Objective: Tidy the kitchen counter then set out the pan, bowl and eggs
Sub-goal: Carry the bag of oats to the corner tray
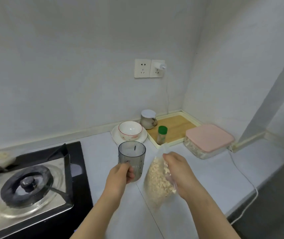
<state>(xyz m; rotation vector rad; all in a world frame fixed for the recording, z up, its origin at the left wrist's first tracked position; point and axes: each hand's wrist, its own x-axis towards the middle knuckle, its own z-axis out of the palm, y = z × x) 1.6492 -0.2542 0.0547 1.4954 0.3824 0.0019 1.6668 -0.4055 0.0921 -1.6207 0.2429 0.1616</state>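
Observation:
My left hand grips a smoky grey ribbed tumbler near its base and holds it upright above the counter. My right hand grips a clear plastic bag of pale oat flakes, lifted beside the tumbler. Behind them a white bowl with a red rim sits on a white plate near the back wall. No pan and no eggs are in view.
A gas hob fills the left. At the back right, a wooden tray carries a lidded jar and a green-capped bottle. A pink-lidded box stands to its right. A white cable trails over the counter edge.

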